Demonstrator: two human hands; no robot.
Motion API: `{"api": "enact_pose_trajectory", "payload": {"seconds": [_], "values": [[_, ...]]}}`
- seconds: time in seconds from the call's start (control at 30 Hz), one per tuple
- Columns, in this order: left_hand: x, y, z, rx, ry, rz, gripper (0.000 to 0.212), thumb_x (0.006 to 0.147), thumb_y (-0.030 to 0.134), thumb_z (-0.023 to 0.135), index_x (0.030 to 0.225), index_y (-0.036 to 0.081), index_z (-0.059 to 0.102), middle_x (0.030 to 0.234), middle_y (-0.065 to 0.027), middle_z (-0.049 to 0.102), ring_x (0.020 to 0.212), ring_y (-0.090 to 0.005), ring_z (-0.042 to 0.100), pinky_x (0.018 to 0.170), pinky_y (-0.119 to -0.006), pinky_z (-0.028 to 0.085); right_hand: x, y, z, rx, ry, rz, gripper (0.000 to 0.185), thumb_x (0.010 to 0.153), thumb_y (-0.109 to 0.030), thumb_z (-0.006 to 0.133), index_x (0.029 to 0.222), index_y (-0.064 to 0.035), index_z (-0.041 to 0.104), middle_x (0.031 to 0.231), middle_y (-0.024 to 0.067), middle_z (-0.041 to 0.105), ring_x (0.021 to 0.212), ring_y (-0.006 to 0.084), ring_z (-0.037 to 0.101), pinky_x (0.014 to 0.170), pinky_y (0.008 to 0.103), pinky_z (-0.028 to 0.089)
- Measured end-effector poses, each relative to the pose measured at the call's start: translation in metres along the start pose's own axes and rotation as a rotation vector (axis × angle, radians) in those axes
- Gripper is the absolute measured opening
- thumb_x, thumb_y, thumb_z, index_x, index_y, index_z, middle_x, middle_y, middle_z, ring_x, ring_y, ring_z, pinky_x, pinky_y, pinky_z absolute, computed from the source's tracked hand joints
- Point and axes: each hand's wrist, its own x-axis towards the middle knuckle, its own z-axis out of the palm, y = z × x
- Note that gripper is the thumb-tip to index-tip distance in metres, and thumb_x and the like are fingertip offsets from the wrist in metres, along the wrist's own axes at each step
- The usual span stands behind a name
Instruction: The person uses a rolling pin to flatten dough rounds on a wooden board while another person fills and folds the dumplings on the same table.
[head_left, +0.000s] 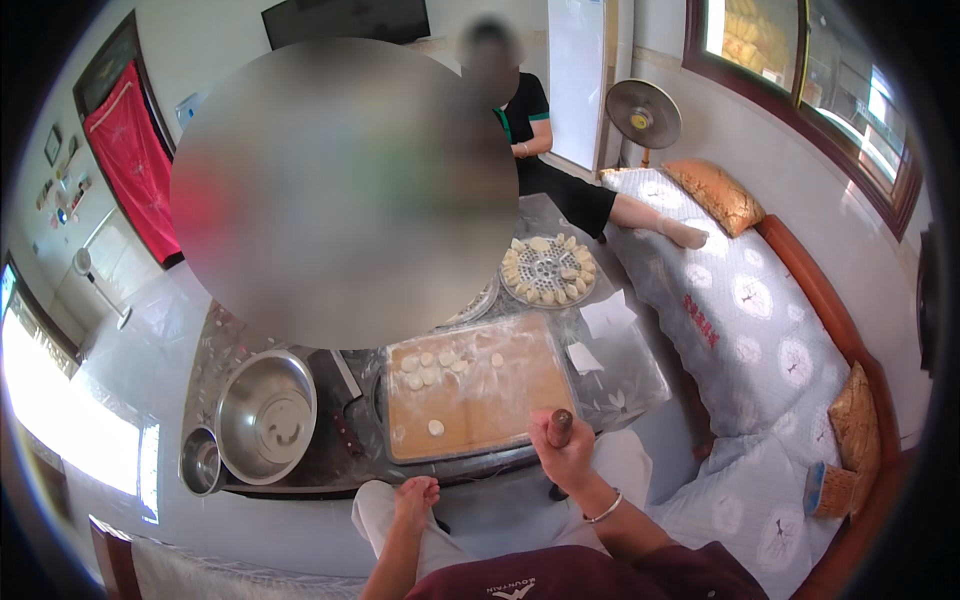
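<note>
My right hand (568, 457) grips a brown wooden rolling pin (560, 426) near the front right corner of the cutting board; the pin points up towards me. My left hand (418, 495) is near my knee, just off the table's front edge, with fingers curled together and nothing visible in them. On the flour-dusted wooden board (480, 405), several small pale dough pieces (427, 375) are grouped at the far left. One dough piece (436, 428) lies apart near the front left, and another dough piece (496, 360) sits by itself further right.
Left of the board are a large steel bowl (266, 420), a smaller steel bowl (201, 461) and a knife (346, 390). A perforated metal tray (546, 262) holds dumplings beyond the board, near white paper (607, 311). A person (536, 120) sits across; a blurred patch hides much of the far side.
</note>
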Motion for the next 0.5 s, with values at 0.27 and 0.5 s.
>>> {"api": "enact_pose_trajectory", "payload": {"seconds": [0.27, 0.5], "values": [[0.023, 0.019, 0.029, 0.377, 0.017, 0.186, 0.015, 0.078, 0.014, 0.048, 0.065, 0.008, 0.052, 0.058, -0.0013, 0.051, 0.050, -0.0089, 0.047, 0.044, -0.022, 0.036, 0.029, 0.025, -0.013, -0.414, -0.390, -0.208, 0.042, 0.058, -0.004, 0.064, 0.098, -0.0094, 0.051, 0.074, 0.0085, 0.052, 0.068, 0.0277, 0.054, 0.058, 0.0341, 0.044], [0.078, 0.044, 0.035, 0.827, 0.107, 0.565, 0.027, 0.066, 0.015, 0.060, 0.089, 0.002, 0.057, 0.080, -0.0103, 0.059, 0.070, -0.0225, 0.056, 0.065, -0.033, 0.045, 0.022, 0.072, -0.007, -0.609, -0.568, -0.160, 0.037, 0.072, -0.038, 0.059, 0.092, -0.0073, 0.053, 0.073, 0.0104, 0.051, 0.063, 0.0291, 0.053, 0.054, 0.0360, 0.042]]}}
